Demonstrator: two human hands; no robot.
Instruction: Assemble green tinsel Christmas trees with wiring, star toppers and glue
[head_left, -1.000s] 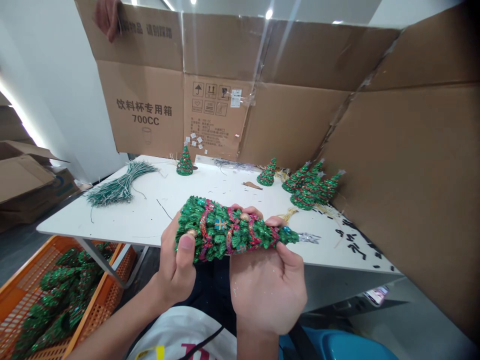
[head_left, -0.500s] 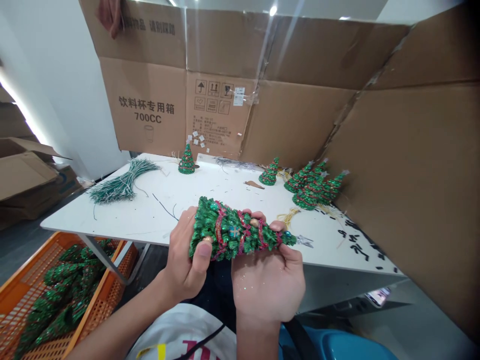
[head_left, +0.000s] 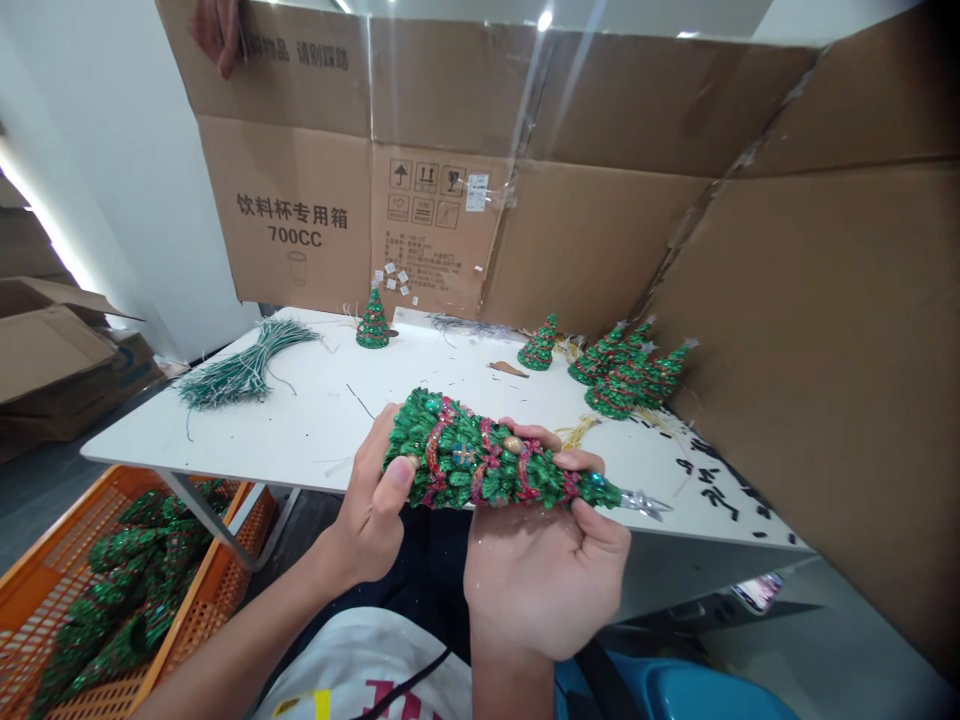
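Observation:
A green Christmas tree figurine with pink garlands and small baubles lies sideways in both hands, above the table's front edge. Its wide base points left and its tip, with a clear star, points right. My left hand is closed round the base, thumb on the near side. From below, my right hand grips the narrow upper part, its fingers curled over the far side and the thumb near the tip. The underside of the base is turned away from view.
On the white table are a bundle of green wires, a small tree, another tree, a cluster of trees and black scraps. Cardboard walls the back and right. An orange crate of trees stands lower left.
The figurine has shifted slightly right and rolled a little in my hands. My right hand has moved right with it, and the star tip shows from another angle.

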